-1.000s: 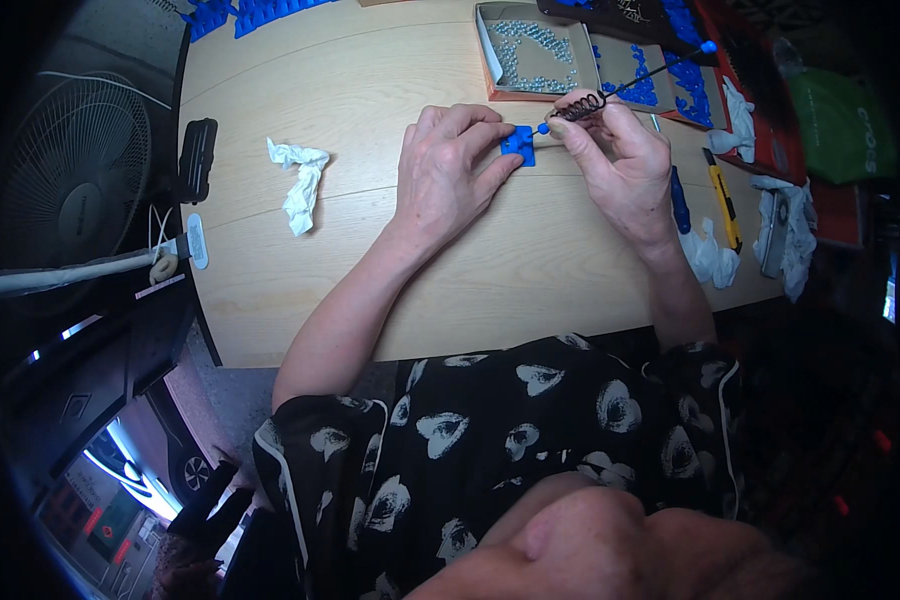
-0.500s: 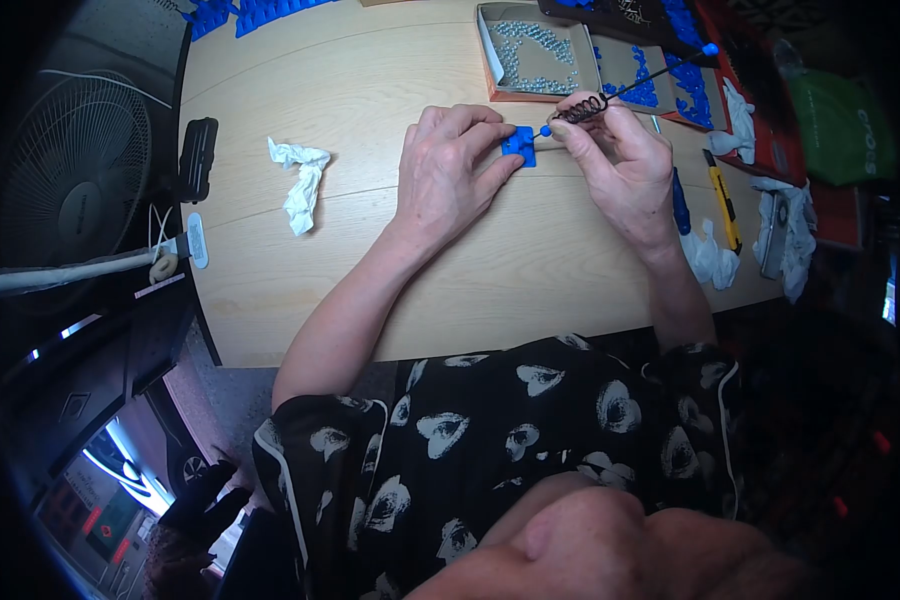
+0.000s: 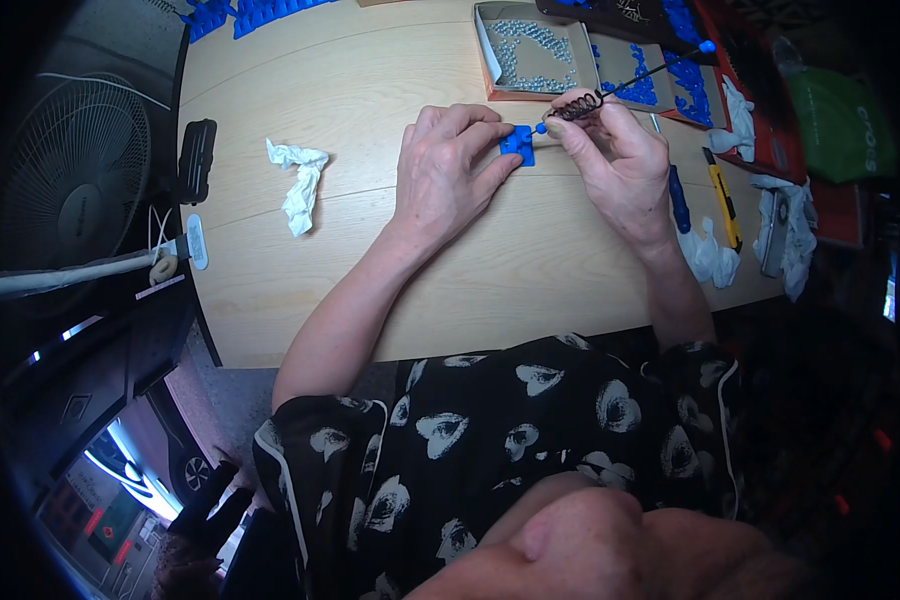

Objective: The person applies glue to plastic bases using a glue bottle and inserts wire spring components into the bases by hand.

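My left hand (image 3: 452,160) is closed on a small blue plastic piece (image 3: 517,147), its fingertips and thumb pinning the piece against the wooden table. Between the thumb and fingers of my right hand (image 3: 613,150) is a thin black rod with a coiled section (image 3: 578,105). A blue ball (image 3: 708,47) caps the rod's upper right end. Close to the right fingertips, a small blue knob (image 3: 541,128) sits beside the blue piece; whether they touch is hard to tell.
A cardboard box of clear beads (image 3: 538,92) and boxes of small blue parts (image 3: 634,85) stand at the back right. A yellow cutter (image 3: 723,200), a blue-handled screwdriver (image 3: 679,200) and crumpled tissue (image 3: 711,262) lie at right. More tissue (image 3: 301,185) lies at left.
The rod's lower end and my right hand have shifted very slightly left, toward the blue piece. My left hand stays nearly still.
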`<state>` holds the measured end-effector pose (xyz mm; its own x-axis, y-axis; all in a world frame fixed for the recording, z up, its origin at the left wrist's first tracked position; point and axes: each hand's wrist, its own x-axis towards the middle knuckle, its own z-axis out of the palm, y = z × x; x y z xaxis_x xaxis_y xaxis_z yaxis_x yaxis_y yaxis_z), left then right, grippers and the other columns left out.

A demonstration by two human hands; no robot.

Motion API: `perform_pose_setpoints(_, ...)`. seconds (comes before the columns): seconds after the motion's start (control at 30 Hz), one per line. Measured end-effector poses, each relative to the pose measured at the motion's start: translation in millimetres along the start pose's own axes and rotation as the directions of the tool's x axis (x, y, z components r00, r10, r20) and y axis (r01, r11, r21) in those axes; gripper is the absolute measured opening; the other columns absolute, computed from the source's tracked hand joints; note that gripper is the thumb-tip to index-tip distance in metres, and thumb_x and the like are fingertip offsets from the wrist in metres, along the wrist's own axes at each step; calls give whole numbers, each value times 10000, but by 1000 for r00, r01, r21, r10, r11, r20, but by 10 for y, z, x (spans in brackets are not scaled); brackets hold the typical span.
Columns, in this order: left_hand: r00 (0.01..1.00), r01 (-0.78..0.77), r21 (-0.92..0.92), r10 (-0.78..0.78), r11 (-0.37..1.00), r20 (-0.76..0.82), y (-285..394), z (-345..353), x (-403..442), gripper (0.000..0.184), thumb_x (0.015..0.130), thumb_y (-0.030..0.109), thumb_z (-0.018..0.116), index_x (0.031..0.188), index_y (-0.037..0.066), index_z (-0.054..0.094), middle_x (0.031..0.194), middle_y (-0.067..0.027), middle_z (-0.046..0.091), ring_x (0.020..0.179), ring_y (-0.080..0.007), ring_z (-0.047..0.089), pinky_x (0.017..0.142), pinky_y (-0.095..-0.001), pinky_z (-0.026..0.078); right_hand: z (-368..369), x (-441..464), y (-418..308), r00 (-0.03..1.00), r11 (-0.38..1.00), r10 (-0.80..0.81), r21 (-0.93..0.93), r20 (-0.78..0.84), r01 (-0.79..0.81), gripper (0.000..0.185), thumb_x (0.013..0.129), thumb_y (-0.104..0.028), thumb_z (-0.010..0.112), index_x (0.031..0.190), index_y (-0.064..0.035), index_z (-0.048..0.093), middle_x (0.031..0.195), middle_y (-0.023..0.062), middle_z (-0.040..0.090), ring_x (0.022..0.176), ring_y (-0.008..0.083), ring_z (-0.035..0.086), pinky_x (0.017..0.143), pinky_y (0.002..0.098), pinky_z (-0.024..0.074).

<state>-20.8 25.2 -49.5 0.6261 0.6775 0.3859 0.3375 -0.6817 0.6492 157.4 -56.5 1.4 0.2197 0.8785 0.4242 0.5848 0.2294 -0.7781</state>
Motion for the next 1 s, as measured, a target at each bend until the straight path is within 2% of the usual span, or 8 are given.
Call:
perform_pose_setpoints(0.1,999,-40,24,40,999,-5,-26,2,-6,332,773,236,835,1060,87,762,1082,-32,694,937,-231,584,836,-365,464,-27,6,-55,1000,1000,23,-22,14,-22,152,880,-25,742,992,52,671,913,126,727,821,180,736,695,279,589)
perform_pose_setpoints(0.3,999,-32,9,32,999,-7,-17,5,-5,327,770,228,835,1054,84,763,1079,-36,695,937,-236,584,846,-370,461,-22,29,-84,999,999,-17,-49,29,18,174,874,-24,744,1007,53,662,899,134,715,798,186,728,682,287,582)
perform_pose_setpoints(0.4,1000,-24,14,24,1000,5,-17,4,-5,324,770,228,834,1051,83,763,1077,-37,695,936,-238,584,844,-375,461,-47,69,-128,988,977,-127,-162,84,140,182,862,-16,747,998,58,653,886,145,699,776,220,722,661,309,568)
perform_pose_setpoints(0.5,1000,-17,-1,17,1000,-17,-6,13,-4,269,773,225,821,992,77,769,1041,-21,688,931,-230,573,854,-368,450,-43,82,-120,983,966,-155,-196,98,172,177,854,-7,746,985,58,646,874,157,682,763,263,712,648,338,552)
perform_pose_setpoints(0.6,1000,-18,-2,18,1000,-23,-15,21,-9,267,772,226,820,987,77,769,1041,-20,688,928,-232,573,856,-370,451,-37,86,-131,988,977,-120,-168,94,135,176,855,-5,742,984,59,642,874,161,678,770,285,707,650,353,547)
perform_pose_setpoints(0.7,999,-23,4,23,1000,-27,-23,27,-7,264,772,228,819,983,77,769,1042,-21,688,925,-232,573,856,-371,451,-43,90,-119,973,951,-200,-214,116,221,182,853,-4,741,991,59,641,876,163,677,776,295,704,658,361,547)
perform_pose_setpoints(0.9,999,-23,1,24,1000,-40,-28,39,-15,264,768,228,820,979,78,768,1042,-24,687,930,-233,576,860,-371,452,-56,98,-164,984,972,-127,-181,128,149,184,854,3,734,1001,59,639,888,169,683,782,302,701,673,365,547)
perform_pose_setpoints(1.0,1000,-1,7,1,1000,-21,-5,30,-12,259,768,226,819,973,76,769,1037,-26,687,938,-235,579,861,-373,454,-41,94,-158,970,942,-201,-245,138,230,180,857,2,732,1004,53,641,883,168,684,782,296,702,671,361,547)
